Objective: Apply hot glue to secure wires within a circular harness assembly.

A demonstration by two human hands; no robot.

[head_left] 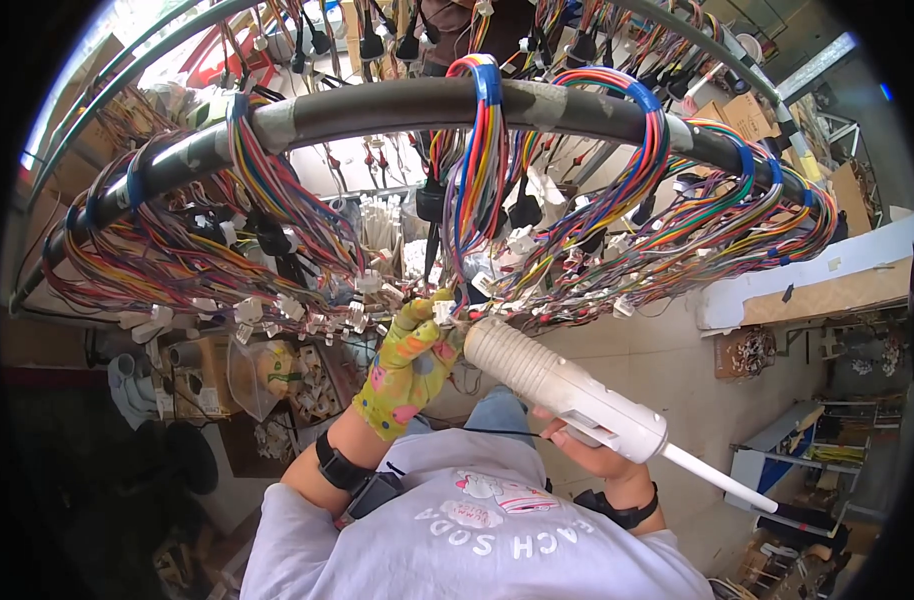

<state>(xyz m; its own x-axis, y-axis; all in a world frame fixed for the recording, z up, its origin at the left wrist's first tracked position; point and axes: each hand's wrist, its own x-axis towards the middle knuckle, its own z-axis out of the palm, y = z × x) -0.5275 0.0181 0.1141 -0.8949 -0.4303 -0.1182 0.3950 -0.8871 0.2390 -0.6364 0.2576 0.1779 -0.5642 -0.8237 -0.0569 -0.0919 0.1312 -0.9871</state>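
My left hand [407, 365], in a yellow-green patterned glove, is raised below the hanging wire bundle [474, 190]. Its fingers are curled around wire ends by a small white connector [443, 312]. My bare right hand [597, 452] grips a white tool that looks like a heat gun [567, 390], with a ribbed barrel and a slotted body. The barrel's wide end lies close to the gloved fingers and the wires. A thin white rod or cable sleeve [722, 478] extends from the tool's other end to the lower right. My right palm is partly hidden behind the tool.
A curved dark pipe [367, 112] crosses in front of me, hung with several multicoloured wire bundles [617, 150] tied with blue tape. Below left stand boxes and a plastic bag [262, 375]. At right are a white-edged counter [817, 285] and a rack [807, 450].
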